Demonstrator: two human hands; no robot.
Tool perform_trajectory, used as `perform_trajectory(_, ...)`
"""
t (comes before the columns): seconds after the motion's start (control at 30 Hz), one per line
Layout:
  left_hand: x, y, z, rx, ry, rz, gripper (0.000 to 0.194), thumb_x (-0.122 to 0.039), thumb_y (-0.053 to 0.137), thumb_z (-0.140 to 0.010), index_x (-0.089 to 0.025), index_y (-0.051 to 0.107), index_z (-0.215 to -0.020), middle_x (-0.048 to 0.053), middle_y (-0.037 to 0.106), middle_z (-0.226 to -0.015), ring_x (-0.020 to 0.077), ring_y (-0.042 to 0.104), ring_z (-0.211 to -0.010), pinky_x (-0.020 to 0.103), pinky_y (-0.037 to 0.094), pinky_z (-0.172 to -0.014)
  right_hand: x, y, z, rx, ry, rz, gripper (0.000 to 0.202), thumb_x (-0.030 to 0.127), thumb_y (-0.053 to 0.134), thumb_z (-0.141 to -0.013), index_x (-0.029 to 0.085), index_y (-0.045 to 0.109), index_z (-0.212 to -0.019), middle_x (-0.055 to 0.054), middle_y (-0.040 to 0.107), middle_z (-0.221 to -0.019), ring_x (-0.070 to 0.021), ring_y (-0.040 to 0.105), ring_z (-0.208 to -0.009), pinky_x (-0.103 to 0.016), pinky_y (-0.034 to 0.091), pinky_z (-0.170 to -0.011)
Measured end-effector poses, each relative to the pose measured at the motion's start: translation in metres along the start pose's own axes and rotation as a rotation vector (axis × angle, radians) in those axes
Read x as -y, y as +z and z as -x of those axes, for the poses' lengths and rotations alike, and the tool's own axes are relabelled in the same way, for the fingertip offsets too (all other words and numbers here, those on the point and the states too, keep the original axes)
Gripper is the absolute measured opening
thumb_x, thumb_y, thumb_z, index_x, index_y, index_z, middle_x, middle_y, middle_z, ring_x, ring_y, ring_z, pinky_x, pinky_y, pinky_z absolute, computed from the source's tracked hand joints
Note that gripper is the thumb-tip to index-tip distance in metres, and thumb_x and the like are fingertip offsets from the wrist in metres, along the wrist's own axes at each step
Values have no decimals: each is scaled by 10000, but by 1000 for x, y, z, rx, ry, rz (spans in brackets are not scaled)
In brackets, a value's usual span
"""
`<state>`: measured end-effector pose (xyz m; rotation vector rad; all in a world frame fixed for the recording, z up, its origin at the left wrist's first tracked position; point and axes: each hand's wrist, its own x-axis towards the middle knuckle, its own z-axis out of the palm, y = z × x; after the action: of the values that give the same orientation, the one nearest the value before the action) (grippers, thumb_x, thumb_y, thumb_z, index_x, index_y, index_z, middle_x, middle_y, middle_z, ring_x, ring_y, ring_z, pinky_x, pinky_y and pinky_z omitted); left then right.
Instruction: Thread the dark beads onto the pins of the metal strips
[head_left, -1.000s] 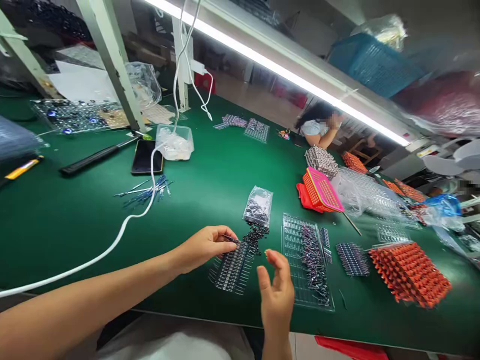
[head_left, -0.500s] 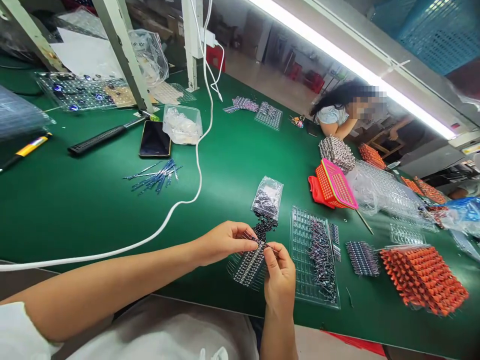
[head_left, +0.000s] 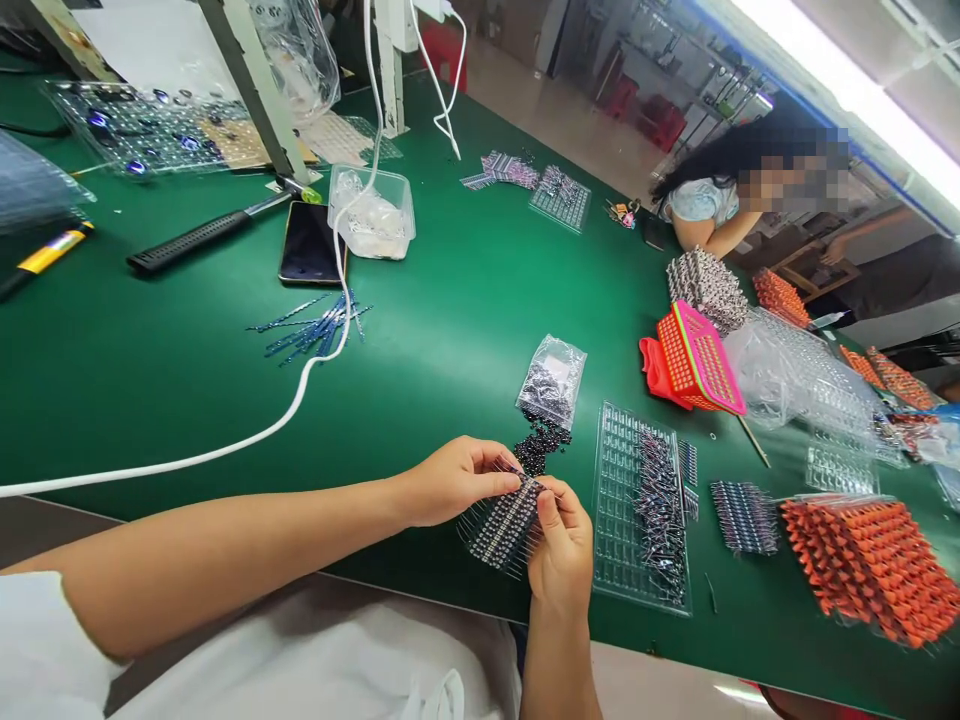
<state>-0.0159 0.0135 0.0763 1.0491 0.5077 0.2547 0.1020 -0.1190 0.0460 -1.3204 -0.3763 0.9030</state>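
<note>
A panel of small beads in rows (head_left: 499,530), with thin wire-like ends sticking out at its sides, hangs between my two hands. My left hand (head_left: 457,484) pinches its upper edge between thumb and fingers. On the right, my right hand (head_left: 564,545) is closed on the same edge, thumb against the fingers. What lies between the fingertips is too small to make out. Just beyond the panel are loose black beads (head_left: 538,447), spilling from a clear plastic bag (head_left: 553,380). Right of my hand lies a clear compartment tray (head_left: 616,530) with a heap of dark, thin pieces (head_left: 661,515).
A white cable (head_left: 289,408) crosses the green table (head_left: 450,330). To the left lie a hammer (head_left: 202,238), a phone (head_left: 307,250) and blue strips (head_left: 319,328). At right are a pink basket (head_left: 705,360) and orange stacked pieces (head_left: 870,565). Another person (head_left: 709,205) sits across.
The view has turned slightly, so the table's things sit a little differently in the picture. Both hands keep their pinch on the panel's upper edge, with only slight finger movement.
</note>
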Motion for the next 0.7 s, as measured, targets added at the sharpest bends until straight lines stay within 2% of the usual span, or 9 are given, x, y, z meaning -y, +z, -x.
perform_trajectory(0.27,1,0,0,-35,-19,-21,148,-254,730,-727,-141,703,-819,3,685,-766,141,605,-752,288,469,-774,1,3,0,-38,10,-41,298,454,819,-701,196,734,-822,-2,665,-752,-119,570,-697,-251,453,-681)
perform_trajectory(0.7,4,-1,-1,-10,-25,25,132,-249,747,-715,-142,708,-784,-11,669,-728,122,581,-718,264,450,-731,0,4,1,-4,65,-106,275,428,815,-715,190,734,-828,-1,654,-732,-111,564,-663,-250,458,-642)
